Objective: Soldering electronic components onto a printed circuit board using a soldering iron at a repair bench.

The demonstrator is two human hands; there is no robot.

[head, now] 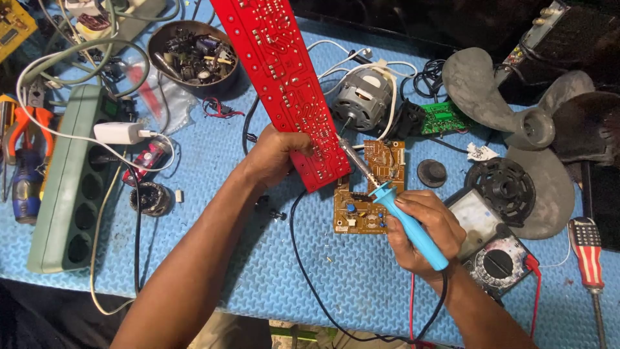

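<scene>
Soldering underway: left hand (274,158) grips red circuit board (284,84); right hand (423,229) holds blue soldering iron (403,216), tip at board edge; joint unfinished.

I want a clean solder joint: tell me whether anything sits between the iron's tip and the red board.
Nothing visible does. The right hand holds the blue soldering iron, its tip at the lower edge of the red circuit board, which the left hand grips.
</scene>
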